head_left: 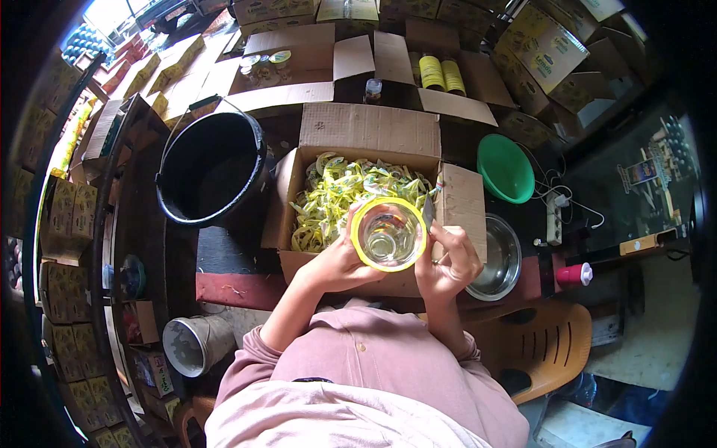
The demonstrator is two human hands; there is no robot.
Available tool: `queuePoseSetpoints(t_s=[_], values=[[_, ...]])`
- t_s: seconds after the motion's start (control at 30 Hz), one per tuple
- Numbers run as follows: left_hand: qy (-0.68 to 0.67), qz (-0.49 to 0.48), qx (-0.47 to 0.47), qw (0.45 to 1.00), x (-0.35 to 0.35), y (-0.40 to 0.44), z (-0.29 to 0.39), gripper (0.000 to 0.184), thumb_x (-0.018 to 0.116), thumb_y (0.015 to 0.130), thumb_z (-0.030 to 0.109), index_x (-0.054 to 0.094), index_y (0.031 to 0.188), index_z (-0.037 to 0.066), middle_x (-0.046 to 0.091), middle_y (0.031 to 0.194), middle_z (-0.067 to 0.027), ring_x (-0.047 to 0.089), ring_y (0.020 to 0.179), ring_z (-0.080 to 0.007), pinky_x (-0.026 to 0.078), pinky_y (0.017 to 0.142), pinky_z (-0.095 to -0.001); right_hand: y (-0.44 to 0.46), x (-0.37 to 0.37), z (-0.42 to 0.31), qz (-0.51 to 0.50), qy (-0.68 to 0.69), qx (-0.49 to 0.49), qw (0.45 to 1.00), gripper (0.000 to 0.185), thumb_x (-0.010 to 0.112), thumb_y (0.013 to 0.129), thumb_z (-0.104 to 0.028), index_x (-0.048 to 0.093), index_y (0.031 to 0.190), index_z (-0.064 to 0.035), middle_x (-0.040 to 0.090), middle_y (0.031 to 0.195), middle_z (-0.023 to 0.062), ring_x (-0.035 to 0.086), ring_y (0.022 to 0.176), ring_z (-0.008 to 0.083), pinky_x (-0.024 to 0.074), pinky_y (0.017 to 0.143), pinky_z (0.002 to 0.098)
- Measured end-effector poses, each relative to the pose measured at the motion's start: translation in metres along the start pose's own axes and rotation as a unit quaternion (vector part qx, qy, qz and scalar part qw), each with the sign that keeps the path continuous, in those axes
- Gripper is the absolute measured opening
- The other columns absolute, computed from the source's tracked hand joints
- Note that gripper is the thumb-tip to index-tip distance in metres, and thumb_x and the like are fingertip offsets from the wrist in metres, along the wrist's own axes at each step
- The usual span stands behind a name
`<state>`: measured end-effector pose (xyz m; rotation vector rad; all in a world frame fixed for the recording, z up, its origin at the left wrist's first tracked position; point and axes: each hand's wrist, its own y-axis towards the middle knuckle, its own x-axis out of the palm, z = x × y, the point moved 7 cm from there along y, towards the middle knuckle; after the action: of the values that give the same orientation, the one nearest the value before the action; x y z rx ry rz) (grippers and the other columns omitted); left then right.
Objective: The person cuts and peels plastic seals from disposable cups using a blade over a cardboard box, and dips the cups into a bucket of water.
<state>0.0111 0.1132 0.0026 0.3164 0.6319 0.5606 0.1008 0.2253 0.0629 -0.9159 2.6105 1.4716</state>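
A clear cup (pixel 388 235) with a bright yellow rim is tilted so that its mouth faces me. My left hand (pixel 337 261) is wrapped round its left side. Close against the right of the rim is my right hand (pixel 450 261), its thumb and index finger pinched together. A thin greyish piece (pixel 429 212) shows at those fingertips, too small to name. Beyond both hands stands an open cardboard box (pixel 370 128), filled with crumpled yellow-and-clear plastic scraps (pixel 336 187).
A black bucket (pixel 168 183) stands left of the box. On the right are a green bowl (pixel 506 169), a metal bowl (pixel 508 257) and a white power strip (pixel 553 220) with cables. Farther back, an open carton (pixel 310 52) holds clear cups. Yellow-labelled rolls (pixel 432 73) lie in another.
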Motion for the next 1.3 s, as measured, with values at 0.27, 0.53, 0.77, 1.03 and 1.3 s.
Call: queuePoseSetpoints(t_s=[0.27, 0.53, 0.77, 1.03, 1.3], values=[[-0.062, 0.017, -0.05, 0.997, -0.002, -0.003, -0.015, 0.075, 0.071, 0.066, 0.011, 0.029, 0.127, -0.001, 0.04, 0.124, -0.0137, 0.039, 0.117, -0.024, 0.027, 0.1, -0.0349, -0.002, -0.001, 0.008, -0.014, 0.018, 0.036, 0.999, 0.023, 0.065, 0.063, 0.006, 0.066, 0.084, -0.004, 0.058, 0.064, 0.0067, 0.058, 0.057, 0.0165, 0.0492, 0.062, 0.0268], [-0.135, -0.025, -0.051, 0.989, 0.003, -0.001, -0.01, 0.076, 0.068, 0.066, 0.006, 0.026, 0.129, 0.0, 0.038, 0.126, -0.0127, 0.038, 0.118, -0.0219, 0.027, 0.101, -0.0344, 0.002, 0.001, 0.015, -0.038, 0.045, 0.046, 0.997, 0.022, 0.065, 0.064, 0.005, 0.065, 0.084, -0.0029, 0.058, 0.065, 0.0069, 0.058, 0.057, 0.0158, 0.0471, 0.056, 0.0256], [-0.205, 0.072, -0.078, 0.973, -0.006, 0.003, -0.013, 0.069, 0.067, 0.065, 0.013, 0.035, 0.124, -0.001, 0.044, 0.118, -0.0143, 0.033, 0.118, -0.0283, 0.024, 0.101, -0.037, -0.005, -0.003, 0.0, 0.013, -0.015, 0.011, 1.0, 0.016, 0.068, 0.066, 0.005, 0.062, 0.08, -0.001, 0.058, 0.067, 0.0071, 0.056, 0.058, 0.0146, 0.0446, 0.053, 0.0244], [-0.145, 0.074, -0.062, 0.985, -0.011, 0.005, -0.006, 0.063, 0.068, 0.064, 0.017, 0.042, 0.12, 0.001, 0.043, 0.118, -0.0153, 0.028, 0.12, -0.0318, 0.019, 0.103, -0.039, -0.011, 0.0, -0.005, 0.013, -0.035, -0.002, 0.999, 0.024, 0.068, 0.064, 0.004, 0.066, 0.087, -0.0048, 0.06, 0.069, 0.0048, 0.058, 0.059, 0.0152, 0.0485, 0.056, 0.0245], [-0.123, 0.003, -0.061, 0.991, -0.004, 0.004, -0.003, 0.068, 0.068, 0.062, 0.017, 0.039, 0.122, 0.0, 0.036, 0.124, -0.0164, 0.028, 0.122, -0.0316, 0.014, 0.106, -0.0392, -0.003, 0.001, -0.003, 0.002, -0.029, -0.007, 1.0, 0.023, 0.066, 0.064, 0.006, 0.064, 0.086, -0.0017, 0.058, 0.068, 0.0058, 0.056, 0.057, 0.0149, 0.0458, 0.054, 0.025]])
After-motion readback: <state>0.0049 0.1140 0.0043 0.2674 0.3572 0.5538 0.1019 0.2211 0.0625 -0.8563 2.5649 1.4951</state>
